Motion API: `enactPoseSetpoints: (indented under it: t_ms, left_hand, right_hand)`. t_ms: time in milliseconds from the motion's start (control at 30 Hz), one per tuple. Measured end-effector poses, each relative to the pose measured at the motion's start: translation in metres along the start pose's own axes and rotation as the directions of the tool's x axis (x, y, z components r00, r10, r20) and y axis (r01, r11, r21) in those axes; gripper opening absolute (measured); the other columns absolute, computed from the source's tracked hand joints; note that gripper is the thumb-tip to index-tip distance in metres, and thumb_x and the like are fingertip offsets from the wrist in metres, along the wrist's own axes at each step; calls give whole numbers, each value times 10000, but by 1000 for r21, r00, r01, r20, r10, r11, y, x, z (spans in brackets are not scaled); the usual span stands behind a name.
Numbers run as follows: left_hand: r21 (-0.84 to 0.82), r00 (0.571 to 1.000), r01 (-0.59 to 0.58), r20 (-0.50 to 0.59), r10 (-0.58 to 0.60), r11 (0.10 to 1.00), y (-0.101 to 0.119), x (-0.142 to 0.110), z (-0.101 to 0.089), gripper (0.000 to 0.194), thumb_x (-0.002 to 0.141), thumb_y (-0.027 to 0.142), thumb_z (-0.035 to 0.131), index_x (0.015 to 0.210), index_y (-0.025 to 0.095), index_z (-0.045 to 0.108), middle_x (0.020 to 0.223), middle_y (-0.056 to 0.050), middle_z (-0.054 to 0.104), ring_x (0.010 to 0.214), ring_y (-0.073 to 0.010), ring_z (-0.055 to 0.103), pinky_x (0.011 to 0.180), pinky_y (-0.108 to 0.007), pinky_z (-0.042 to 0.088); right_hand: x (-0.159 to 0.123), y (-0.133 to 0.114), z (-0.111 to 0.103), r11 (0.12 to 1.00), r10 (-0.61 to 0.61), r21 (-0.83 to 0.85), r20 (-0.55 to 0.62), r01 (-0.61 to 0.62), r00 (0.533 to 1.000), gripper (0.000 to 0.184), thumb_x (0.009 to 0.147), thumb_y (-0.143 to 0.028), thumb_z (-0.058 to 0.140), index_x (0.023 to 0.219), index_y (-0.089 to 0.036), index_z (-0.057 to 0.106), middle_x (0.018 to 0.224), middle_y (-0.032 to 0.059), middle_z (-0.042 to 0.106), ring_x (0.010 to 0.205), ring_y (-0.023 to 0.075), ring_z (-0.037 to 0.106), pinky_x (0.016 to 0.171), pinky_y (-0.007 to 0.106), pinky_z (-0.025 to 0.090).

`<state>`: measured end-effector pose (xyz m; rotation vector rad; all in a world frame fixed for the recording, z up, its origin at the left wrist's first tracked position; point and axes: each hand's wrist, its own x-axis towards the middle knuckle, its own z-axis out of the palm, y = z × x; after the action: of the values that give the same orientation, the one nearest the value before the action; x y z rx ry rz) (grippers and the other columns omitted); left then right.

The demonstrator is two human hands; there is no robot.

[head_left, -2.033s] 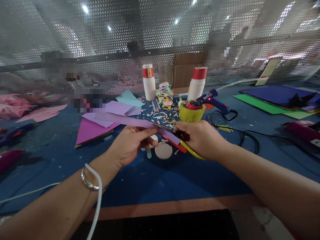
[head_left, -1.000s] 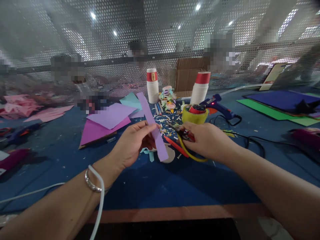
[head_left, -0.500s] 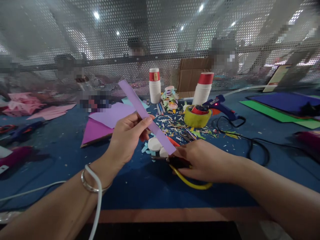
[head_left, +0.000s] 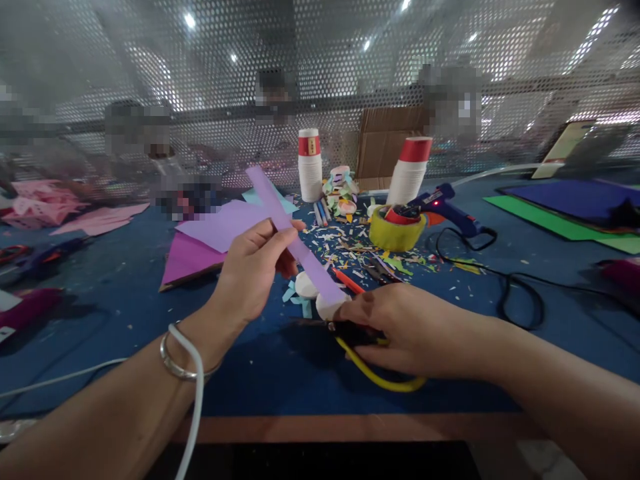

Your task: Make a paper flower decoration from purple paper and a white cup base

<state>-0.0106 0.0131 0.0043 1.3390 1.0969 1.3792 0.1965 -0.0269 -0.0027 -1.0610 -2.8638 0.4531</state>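
Between thumb and fingers, my left hand (head_left: 255, 267) pinches a long purple paper strip (head_left: 313, 267), which slants down to the right. My right hand (head_left: 395, 327) is closed on scissors (head_left: 385, 383) with a yellow handle loop; their blades point left, below the strip's lower end. The fingertips of that hand are at or very near the strip's end; whether they grip it I cannot tell. White round pieces (head_left: 306, 285) and light blue paper bits (head_left: 295, 300) lie just behind. A red-orange pen-like stick (head_left: 349, 281) lies beyond my right hand.
Paper scraps (head_left: 345, 250) litter the middle. Farther back stand two paper cup stacks (head_left: 311, 177) (head_left: 406, 180) and a yellow tape roll (head_left: 397, 237) with a blue glue gun (head_left: 445, 210) on it. Purple sheets (head_left: 220, 230) lie left, green and blue sheets (head_left: 555, 217) right. A black cord (head_left: 515, 300) curls at right.
The strip's upper end has shifted slightly right and its lower end slightly left. My right hand and the scissors have moved slightly down. Both hands keep their holds.
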Motion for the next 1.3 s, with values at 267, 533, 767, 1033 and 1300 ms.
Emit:
enactPoseSetpoints:
  t_ms: [267, 533, 767, 1033, 1300]
  left_hand:
    - [1, 1000, -2, -19, 2, 1000, -1, 1, 0, 147, 800, 251, 696, 909, 161, 736, 520, 39, 574, 435, -79, 521, 432, -194, 378]
    - [-12, 1000, -4, -8, 4, 1000, -2, 1, 0, 141, 804, 244, 702, 912, 158, 732, 525, 47, 565, 438, -71, 522, 431, -185, 382]
    - [-47, 997, 66, 37, -65, 997, -3, 0, 2, 145, 805, 252, 705, 900, 147, 734, 529, 35, 574, 424, -72, 517, 426, -187, 377]
    - [-75, 984, 168, 72, -163, 983, 0, -1, 3, 122, 815, 197, 688, 926, 157, 719, 545, 51, 569, 411, -65, 516, 410, -173, 368]
    - [-59, 938, 255, 259, -232, 965, -8, -8, 8, 130, 835, 232, 702, 931, 173, 636, 589, 53, 612, 443, -59, 524, 443, -156, 400]
  right_hand:
    - [-4, 1, 0, 995, -53, 87, -60, 59, 997, 316, 836, -231, 636, 1141, -191, 710, 974, 60, 754, 815, 188, 688, 712, 270, 472]
    - [-3, 0, 1, 992, -48, 114, 19, 45, 999, 217, 831, -239, 634, 1028, -199, 718, 876, 21, 739, 704, 141, 623, 629, 239, 423]
    - [-1, 5, 0, 1000, 17, 11, -7, -17, 1000, 293, 866, -267, 617, 1137, -216, 715, 975, 55, 763, 816, 192, 697, 686, 270, 468]
    - [-7, 7, -5, 1000, 17, -7, -85, -18, 996, 233, 888, -332, 659, 1076, -209, 720, 889, 44, 748, 764, 189, 683, 656, 281, 465]
    - [-11, 8, 0, 999, -42, -17, -604, 40, 796, 273, 983, -343, 545, 1201, -226, 658, 1097, 60, 749, 924, 173, 699, 783, 284, 516]
